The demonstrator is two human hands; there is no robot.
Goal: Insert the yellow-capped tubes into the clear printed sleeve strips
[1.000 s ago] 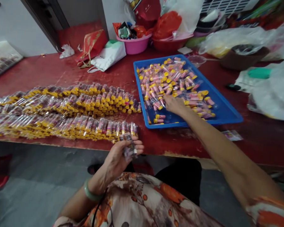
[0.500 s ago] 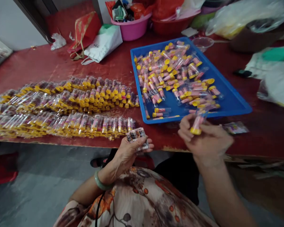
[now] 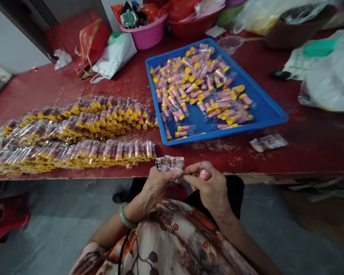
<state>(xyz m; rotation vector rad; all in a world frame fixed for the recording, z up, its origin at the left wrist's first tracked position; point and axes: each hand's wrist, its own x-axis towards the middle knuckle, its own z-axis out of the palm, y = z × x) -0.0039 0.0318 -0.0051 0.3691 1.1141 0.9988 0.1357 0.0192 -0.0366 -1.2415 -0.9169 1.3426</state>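
My left hand (image 3: pixel 156 185) is closed on a small stack of printed plastic packets (image 3: pixel 172 162), its thumb across their lower edge. In my right hand (image 3: pixel 216 191) is a small clear tube with pink contents (image 3: pixel 204 175), mostly hidden by the curled fingers. My right thumb and forefinger meet the left thumb at the packets' corner; whether they pinch one packet, I cannot tell. Beyond the hands stands a blue tray (image 3: pixel 271 118), holding many loose pink tubes with yellow caps (image 3: pixel 193 87). To the left, similar capped tubes lie stacked in long rows (image 3: pixel 86 151).
More printed packets (image 3: pixel 268 142) lie right of the tray. A pink basin (image 3: pixel 149 36), a red basin (image 3: pixel 192 27), a white bag (image 3: pixel 114 57) and a red bag (image 3: pixel 93 42) stand at the back. A brown bin (image 3: pixel 298 28) and plastic bags (image 3: pixel 329 80) occupy the right side.
My right hand has moved left with the tube and come up against my left hand. The left hand still holds the packets. The view has shifted slightly to the right.
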